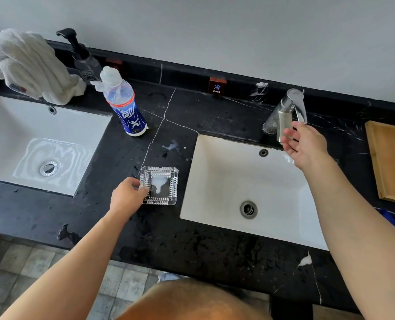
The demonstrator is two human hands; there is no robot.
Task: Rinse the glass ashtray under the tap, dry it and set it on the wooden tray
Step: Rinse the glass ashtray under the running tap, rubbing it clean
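Ashtray (pixel 159 185) glass sits on the black counter (pixel 173 239) with a white smear inside, and our left hand (pixel 127 197) pinches its near-left rim between thumb and fingers. Just right of that grip lies the sink (pixel 219 181). Farther right, our right hand (pixel 305 144) hangs open below the tap (pixel 288 112) lever, holding nothing. Beyond it lies the wooden tray (pixel 392 160).
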